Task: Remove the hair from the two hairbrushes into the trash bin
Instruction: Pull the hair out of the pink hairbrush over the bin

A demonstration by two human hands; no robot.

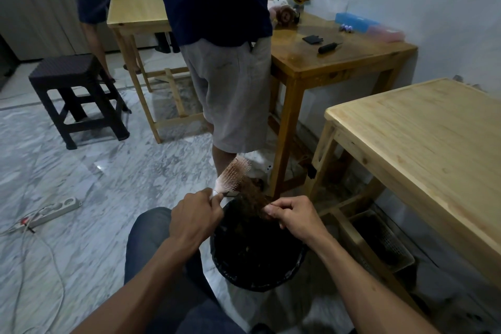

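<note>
The hairbrush [233,174] is light pink with pale pins, and the hair [250,199] hanging from it is brown. The trash bin [257,276] has a black bag in it. The floor [81,171] is grey and white marble with swirly marks. The stool [73,89] is black. The near table [423,144] is light yellow wood, and the far table [325,54] is darker brown wood with a blue box [355,22] on it. A standing person [225,62] wears a dark blue top and grey shorts
</note>
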